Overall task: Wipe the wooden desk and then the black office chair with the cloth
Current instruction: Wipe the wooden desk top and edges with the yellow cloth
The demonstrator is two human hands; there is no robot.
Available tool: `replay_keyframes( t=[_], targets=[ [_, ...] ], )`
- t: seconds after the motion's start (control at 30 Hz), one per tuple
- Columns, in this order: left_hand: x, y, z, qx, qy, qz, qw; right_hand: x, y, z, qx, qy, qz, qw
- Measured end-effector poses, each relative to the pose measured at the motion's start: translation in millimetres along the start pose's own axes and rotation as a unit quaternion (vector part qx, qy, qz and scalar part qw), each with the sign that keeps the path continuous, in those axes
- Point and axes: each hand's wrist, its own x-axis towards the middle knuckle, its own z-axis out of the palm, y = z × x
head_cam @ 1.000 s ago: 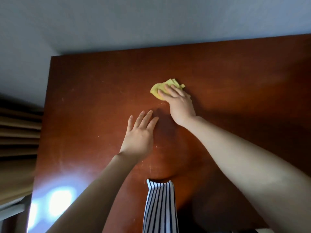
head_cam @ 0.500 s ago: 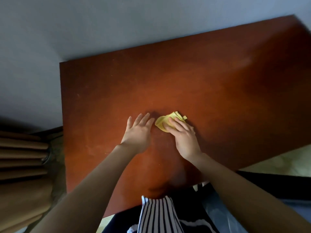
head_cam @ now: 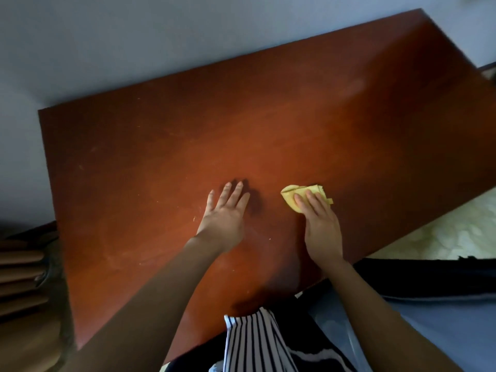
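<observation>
My right hand [head_cam: 320,226] presses the yellow cloth [head_cam: 291,196], fingers straight, onto the desk [head_cam: 295,116] near its front edge. My left hand [head_cam: 224,214] lies flat there, empty.

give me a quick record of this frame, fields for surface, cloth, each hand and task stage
surface: wooden desk, reddish brown, set against a pale wall
cloth: yellow cloth, bunched, lying on the desk
right hand: right hand has straight fingers laid over the cloth, pressing it to the desk
left hand: left hand lies flat on the desk, fingers spread, apart from the cloth
task stage: desk wiping under way; the chair cannot be made out
other: striped garment at the near edge
</observation>
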Motion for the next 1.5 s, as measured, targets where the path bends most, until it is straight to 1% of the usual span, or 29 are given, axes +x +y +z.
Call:
replay_keyframes(
  t=[0.13,0.3,0.37,0.47,0.63,0.8,0.87,1.0,1.07,1.27,1.37,1.5],
  targets=[
    [28,9,-6,-0.011,0.0,-0.023,1.0,66,37,-25,-0.011,0.01,0.004,1.0],
    [54,3,-15,0.005,0.051,-0.056,0.997,144,52,-44,0.008,0.033,-0.002,0.999],
    [63,1,-19,0.011,0.053,-0.063,0.997,177,46,-45,0.022,0.033,0.005,0.999],
    [69,-2,-21,0.005,0.034,-0.064,0.997,216,26,-40,0.028,0.027,0.02,0.999],
    [72,-7,-27,-0.027,0.028,-0.058,0.998,232,-8,-23,0.012,0.031,0.03,0.999],
    [73,-20,-34,-0.031,-0.018,-0.034,0.999,198,-21,-13,0.011,-0.001,-0.063,0.998],
    [72,-21,-35,-0.015,-0.031,-0.025,0.999,174,-25,-8,0.012,-0.012,-0.102,0.995],
    [54,-14,-30,-0.015,-0.011,-0.02,1.0,118,-33,1,0.03,-0.004,-0.153,0.988],
    [37,-13,-22,-0.002,-0.005,0.001,1.0,86,-38,7,0.028,-0.012,-0.158,0.987],
    [-14,-16,6,0.044,-0.028,0.047,0.998,-5,-50,24,0.027,-0.02,-0.142,0.989],
    [-32,-19,18,0.065,-0.037,0.063,0.995,-39,-53,30,0.022,-0.032,-0.139,0.99],
    [-46,-17,27,0.084,-0.032,0.088,0.992,-81,-50,32,0.041,-0.023,-0.129,0.991]
  ],
)
